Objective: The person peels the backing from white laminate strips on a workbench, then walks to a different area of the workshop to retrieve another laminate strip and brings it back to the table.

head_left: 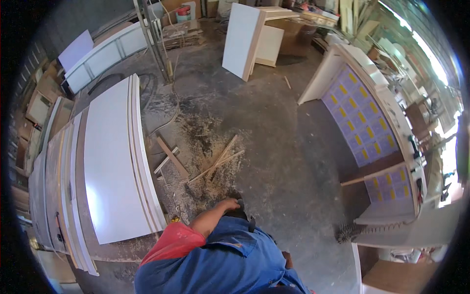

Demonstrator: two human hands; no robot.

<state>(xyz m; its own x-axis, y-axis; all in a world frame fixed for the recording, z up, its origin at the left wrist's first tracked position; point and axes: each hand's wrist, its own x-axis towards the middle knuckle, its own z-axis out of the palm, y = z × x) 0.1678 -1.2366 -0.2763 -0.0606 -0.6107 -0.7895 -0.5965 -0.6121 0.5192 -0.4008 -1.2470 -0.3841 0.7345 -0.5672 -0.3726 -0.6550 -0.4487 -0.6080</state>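
1. Left hand at front of waist, against dark item; fingers partly hidden, can't tell if gripping.
2. Right hand mostly hidden beside blue clothing; finger state can't tell.
3. Wood strips on sawdusty floor, ahead of left hand.
4. White panel left; purple-and-yellow-patterned unit right.

The scuffed dark-grey floor bears scattered pale sawdust and a white-panelled wooden furniture unit; bright white light enters at upper right.
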